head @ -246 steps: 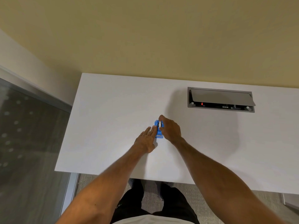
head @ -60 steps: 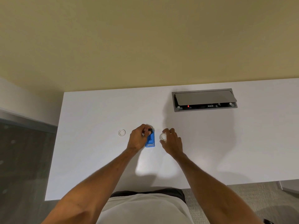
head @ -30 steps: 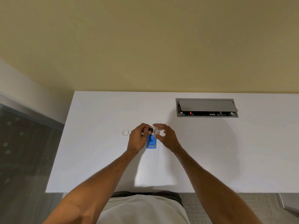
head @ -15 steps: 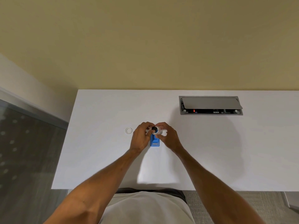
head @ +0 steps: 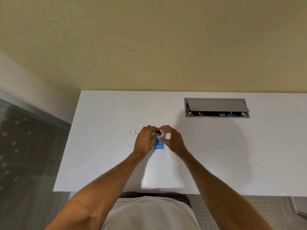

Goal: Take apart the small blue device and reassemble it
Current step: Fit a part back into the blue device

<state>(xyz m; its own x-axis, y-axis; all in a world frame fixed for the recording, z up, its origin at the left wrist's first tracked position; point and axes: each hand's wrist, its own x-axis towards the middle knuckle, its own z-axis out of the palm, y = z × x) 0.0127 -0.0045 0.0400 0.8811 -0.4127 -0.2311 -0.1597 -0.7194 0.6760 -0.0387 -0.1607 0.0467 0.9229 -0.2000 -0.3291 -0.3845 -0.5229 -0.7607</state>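
Blue device (head: 159,145) lies flat on the white surface (head: 216,155), between my two hands and partly under my fingertips. My left hand (head: 144,141) is closed on a small black part (head: 159,133); my right hand (head: 172,140) pinches a white ring-shaped piece (head: 162,134) that sits around or against that black part. I cannot tell whether the two are already seated together. A second white ring (head: 132,132) rests alone on the surface, just beyond my left hand and apart from it.

Risks, as I judge them:
- Both pieces are small and held only at my fingertips above the device. If my grip loosens, either could fall and roll across the surface.
- If I force the ring on tilted, it may jam.
- My left hand could knock the loose ring.
- Nothing steadies the device body, so pressing down may push it sideways.
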